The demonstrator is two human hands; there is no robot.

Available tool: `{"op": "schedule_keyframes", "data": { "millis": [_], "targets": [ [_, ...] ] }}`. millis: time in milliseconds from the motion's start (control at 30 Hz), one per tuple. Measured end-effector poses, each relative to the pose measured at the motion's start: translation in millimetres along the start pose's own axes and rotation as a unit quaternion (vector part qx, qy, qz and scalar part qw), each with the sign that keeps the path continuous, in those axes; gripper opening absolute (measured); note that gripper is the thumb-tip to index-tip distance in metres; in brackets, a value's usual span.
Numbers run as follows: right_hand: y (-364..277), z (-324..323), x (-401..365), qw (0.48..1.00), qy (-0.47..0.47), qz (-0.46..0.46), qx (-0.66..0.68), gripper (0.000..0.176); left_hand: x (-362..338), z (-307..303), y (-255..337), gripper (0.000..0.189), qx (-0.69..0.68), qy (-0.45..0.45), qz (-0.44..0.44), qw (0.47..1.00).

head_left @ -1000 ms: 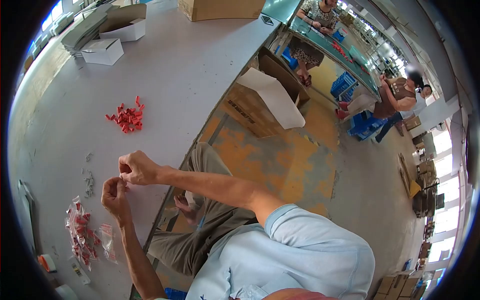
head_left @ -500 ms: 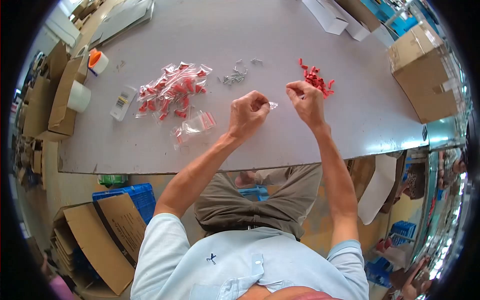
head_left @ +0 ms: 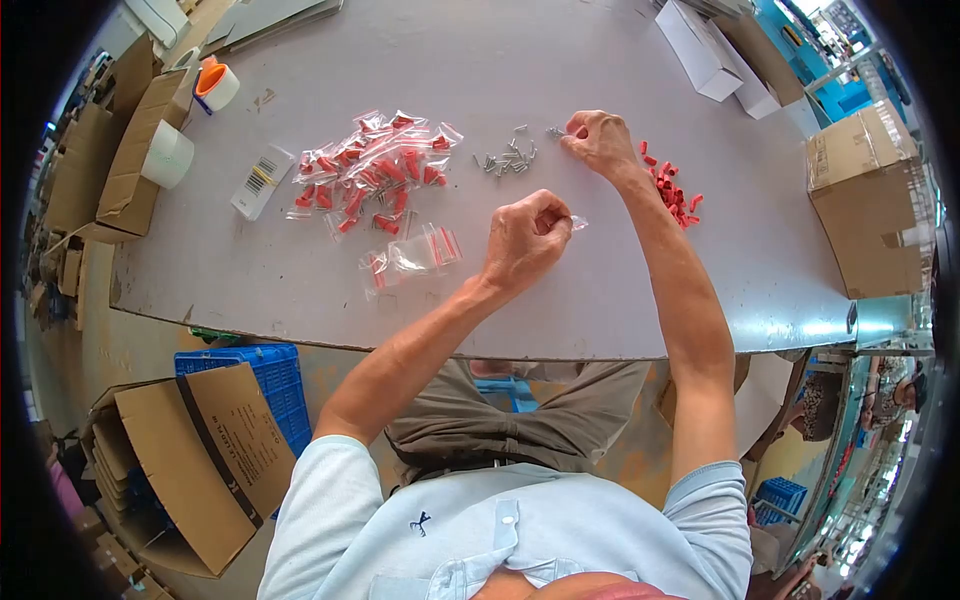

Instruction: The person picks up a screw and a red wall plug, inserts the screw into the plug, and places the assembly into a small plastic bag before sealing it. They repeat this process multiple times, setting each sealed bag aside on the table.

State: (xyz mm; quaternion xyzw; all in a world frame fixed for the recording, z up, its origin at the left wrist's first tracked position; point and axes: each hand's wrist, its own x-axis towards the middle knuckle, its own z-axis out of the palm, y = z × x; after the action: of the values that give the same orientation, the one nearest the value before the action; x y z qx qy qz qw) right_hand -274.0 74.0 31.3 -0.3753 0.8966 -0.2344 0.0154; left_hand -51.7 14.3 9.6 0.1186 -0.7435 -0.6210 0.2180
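Clear bag [head_left: 577, 222], left hand [head_left: 525, 240]; right hand [head_left: 600, 140] at metal screws [head_left: 505, 160].

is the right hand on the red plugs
No, the right hand is at the small pile of screws; the loose red plugs lie apart, beside its forearm.

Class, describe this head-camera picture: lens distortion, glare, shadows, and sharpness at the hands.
Head view: the fisheye lens bows the near edge of the grey table and blackens the corners; head view: light is even, shadows faint, with glare at the table's right corner; head view: left hand and right hand look sharp, unblurred.
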Motion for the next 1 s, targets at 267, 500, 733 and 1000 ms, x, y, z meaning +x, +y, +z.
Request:
{"op": "schedule_keyframes", "data": {
  "millis": [267, 500, 733, 1000],
  "targets": [
    [-5.5, 8.3, -17.8, 0.982, -0.021, -0.047, -0.183, 0.008, 1.5, -2.1, -2.9, 0.007, 0.006, 0.027, 0.012, 1.0],
    [4.8, -15.1, -41.0, 0.993, 0.001, -0.081, -0.089, 0.01, 2.5, -9.8, 1.4, 0.006, 0.034, 0.04, -0.017, 0.999],
    [18.9, -21.6, -24.0, 0.999, 0.022, 0.001, -0.041, 0.021, 5.5, -8.5, -2.1, 0.006, 0.017, 0.043, -0.009, 0.999],
    [9.3, -43.1, -40.6, 0.987, -0.113, 0.032, -0.112, 0.025, 5.9, -9.2, -1.9, 0.006, 0.008, 0.032, -0.02, 0.999]
  ]
}}
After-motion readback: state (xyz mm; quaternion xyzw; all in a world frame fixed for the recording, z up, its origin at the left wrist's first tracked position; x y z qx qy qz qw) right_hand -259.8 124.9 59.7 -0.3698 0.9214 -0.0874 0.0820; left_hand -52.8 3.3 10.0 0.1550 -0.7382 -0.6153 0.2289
